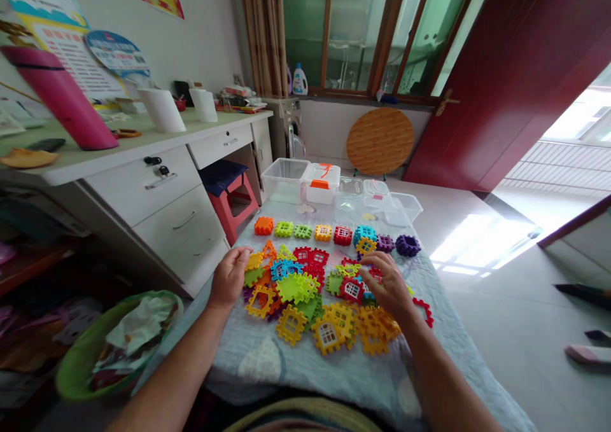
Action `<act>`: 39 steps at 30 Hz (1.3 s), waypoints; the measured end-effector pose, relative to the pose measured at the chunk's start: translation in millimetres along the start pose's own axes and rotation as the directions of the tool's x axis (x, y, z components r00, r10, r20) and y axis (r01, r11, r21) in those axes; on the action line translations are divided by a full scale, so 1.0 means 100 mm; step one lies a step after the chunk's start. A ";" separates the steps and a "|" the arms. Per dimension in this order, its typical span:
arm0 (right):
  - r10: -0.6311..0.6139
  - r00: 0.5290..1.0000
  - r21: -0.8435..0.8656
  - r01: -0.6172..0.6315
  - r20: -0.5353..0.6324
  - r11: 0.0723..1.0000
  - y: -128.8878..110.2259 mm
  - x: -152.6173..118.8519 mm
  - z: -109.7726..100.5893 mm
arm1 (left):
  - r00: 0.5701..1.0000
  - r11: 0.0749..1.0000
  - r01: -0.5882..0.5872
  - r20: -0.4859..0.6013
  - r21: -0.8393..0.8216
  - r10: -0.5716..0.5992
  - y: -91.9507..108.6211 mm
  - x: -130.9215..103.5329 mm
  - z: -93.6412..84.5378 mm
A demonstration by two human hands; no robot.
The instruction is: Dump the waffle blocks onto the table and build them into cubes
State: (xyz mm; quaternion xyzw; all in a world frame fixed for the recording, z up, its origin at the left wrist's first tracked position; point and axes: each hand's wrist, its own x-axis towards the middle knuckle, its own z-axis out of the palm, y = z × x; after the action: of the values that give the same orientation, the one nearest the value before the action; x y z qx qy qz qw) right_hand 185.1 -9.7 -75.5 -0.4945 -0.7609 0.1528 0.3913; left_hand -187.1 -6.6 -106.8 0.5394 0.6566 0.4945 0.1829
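Note:
My left hand (230, 277) is at the left edge of a spread of colourful plastic block pieces, fingers closed on a yellow piece (253, 261). Over the right part of the spread is my right hand (384, 280), its fingers apart, near a red piece with a white window (352, 289). Lime green pieces (296, 287) lie mid-pile, with yellow-orange pieces (329, 331) in front. Behind them stands a row of assembled blocks, from an orange one (264, 226) at the left to a dark purple one (407, 245) at the right.
Clear plastic bins (285, 176) and a lidded box with an orange latch (321, 184) stand at the table's far end. A desk (143, 146) with a pink bottle (62, 101) is at the left, above a green waste basket (71, 371). A pink stool (233, 206) stands beyond.

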 end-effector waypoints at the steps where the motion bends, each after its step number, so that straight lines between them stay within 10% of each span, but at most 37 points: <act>1: 0.034 0.997 -0.052 -0.037 -0.064 0.998 0.06 0.03 0.00 | 1.000 1.000 0.002 0.001 0.009 -0.002 0.01 0.00 0.00; 8: 0.322 0.945 -0.149 -0.327 -0.057 0.933 0.38 0.13 0.09 | 1.000 0.999 -0.007 -0.004 0.047 0.007 0.01 0.00 -0.01; 39: 0.344 0.938 -0.205 -0.345 -0.043 0.916 0.52 0.17 0.13 | 0.998 0.995 -0.059 0.042 0.074 0.056 -0.06 0.00 0.03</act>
State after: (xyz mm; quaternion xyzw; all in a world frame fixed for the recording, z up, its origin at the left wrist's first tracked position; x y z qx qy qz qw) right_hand 205.5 31.0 -108.8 -0.6597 -0.6726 0.1366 0.3063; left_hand -188.0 -5.0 -112.8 0.5746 0.6551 0.4634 0.1611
